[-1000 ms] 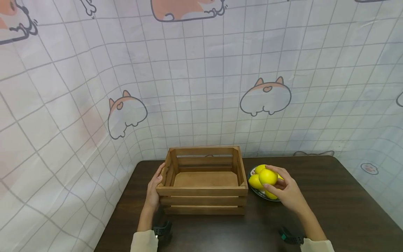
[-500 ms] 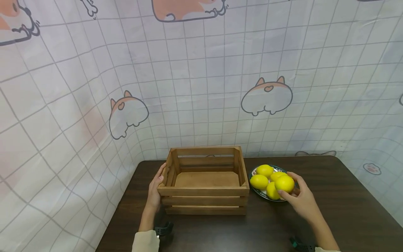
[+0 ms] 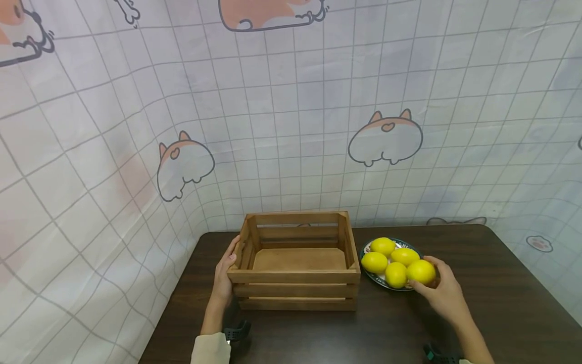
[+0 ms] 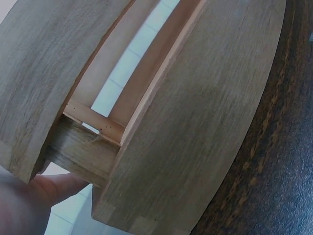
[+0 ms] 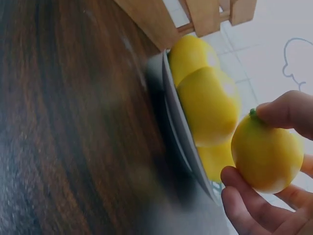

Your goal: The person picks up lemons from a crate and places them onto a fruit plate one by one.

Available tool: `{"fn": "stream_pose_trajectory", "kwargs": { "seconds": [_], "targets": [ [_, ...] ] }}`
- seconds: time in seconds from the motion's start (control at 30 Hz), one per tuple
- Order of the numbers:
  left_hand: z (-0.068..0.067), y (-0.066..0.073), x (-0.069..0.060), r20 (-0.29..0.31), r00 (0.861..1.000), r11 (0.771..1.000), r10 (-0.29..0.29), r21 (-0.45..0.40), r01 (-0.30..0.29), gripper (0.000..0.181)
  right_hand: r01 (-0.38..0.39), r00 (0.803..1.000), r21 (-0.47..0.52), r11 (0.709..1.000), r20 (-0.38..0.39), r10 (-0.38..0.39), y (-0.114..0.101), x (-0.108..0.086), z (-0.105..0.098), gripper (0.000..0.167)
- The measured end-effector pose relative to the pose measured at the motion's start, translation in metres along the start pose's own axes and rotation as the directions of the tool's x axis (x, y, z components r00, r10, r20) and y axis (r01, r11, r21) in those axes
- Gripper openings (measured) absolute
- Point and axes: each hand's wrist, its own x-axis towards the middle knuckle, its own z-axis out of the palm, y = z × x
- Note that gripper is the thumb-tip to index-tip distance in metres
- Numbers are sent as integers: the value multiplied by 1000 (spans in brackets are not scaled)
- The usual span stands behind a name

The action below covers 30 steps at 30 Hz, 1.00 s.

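My right hand (image 3: 447,296) pinches a yellow lemon (image 3: 421,272) at the right edge of a patterned plate (image 3: 378,280). In the right wrist view, the thumb lies by the green stem tip of that lemon (image 5: 266,154), and fingers support it from the other side. Several more lemons (image 3: 395,275) lie on the plate, left of the held one. My left hand (image 3: 223,278) grips the left end of a slatted wooden crate (image 3: 293,276), whose visible floor is bare. The left wrist view shows the crate's slats (image 4: 186,127) close up, with part of the hand (image 4: 58,188) at a corner.
The crate and plate stand side by side on a dark wooden table (image 3: 318,336), a narrow gap between them. Behind rises a white gridded cloth (image 3: 282,126) with cartoon dogs. A dark band (image 3: 237,331) sits at the left wrist.
My right hand has carried the lemon rightward and down, from above the plate's middle to its right edge. The left hand and crate stay in place.
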Motion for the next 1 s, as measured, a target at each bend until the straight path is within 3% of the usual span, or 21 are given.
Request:
{"fn": "stream_pose_trajectory", "kwargs": {
  "seconds": [0.43, 1.0],
  "targets": [
    [0, -1, 0, 4, 1000, 1000, 5, -5, -5, 55, 89, 993, -82, 993, -69, -95, 14, 3, 2, 76],
    [0, -2, 0, -6, 1000, 1000, 9, 7, -9, 54, 0, 1000, -109, 994, 26, 3, 26, 14, -1, 82]
  ]
}}
